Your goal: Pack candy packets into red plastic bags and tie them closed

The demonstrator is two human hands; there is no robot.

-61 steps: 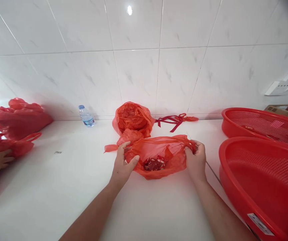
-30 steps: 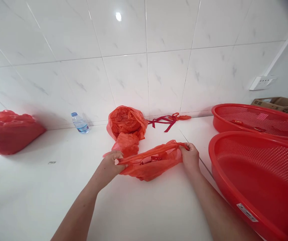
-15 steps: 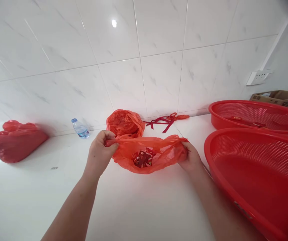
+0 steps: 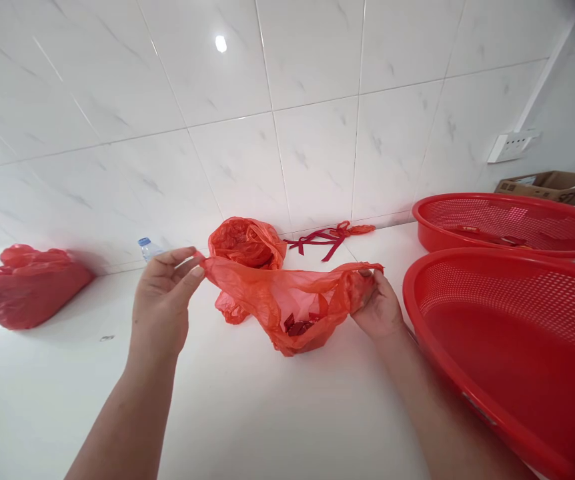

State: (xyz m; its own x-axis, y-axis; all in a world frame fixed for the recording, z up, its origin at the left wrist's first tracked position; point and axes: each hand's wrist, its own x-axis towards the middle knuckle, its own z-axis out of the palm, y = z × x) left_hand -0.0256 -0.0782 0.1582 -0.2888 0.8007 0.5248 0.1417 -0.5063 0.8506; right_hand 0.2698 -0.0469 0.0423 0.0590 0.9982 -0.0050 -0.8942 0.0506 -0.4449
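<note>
Stretched between my two hands is a thin red plastic bag (image 4: pixel 262 293), its mouth facing me. Several small dark red wrapped packets (image 4: pixel 300 327) lie in the bottom of it. My left hand (image 4: pixel 167 287) pinches one upper corner of the bag between thumb and fingertips. At the other end, my right hand (image 4: pixel 375 300) grips the bag's right edge, with some of the plastic bunched over the fingers. Right behind the held bag, a second red plastic bag (image 4: pixel 247 240) sits crumpled and open on the white table (image 4: pixel 267 413).
Two red plastic baskets (image 4: pixel 507 373) stand at the right, the rear one with a few packets. Dark red ribbons (image 4: pixel 317 237) lie by the tiled wall. A full red bag (image 4: pixel 27 287) stands far left; a water bottle (image 4: pixel 146 248) is partly behind my left hand. A cardboard box (image 4: pixel 552 187) is back right.
My left hand has moved left and slightly up, pulling the bag's corner out. The bag's bottom has sagged, and its packets have shifted right and lower. My right hand keeps its grip.
</note>
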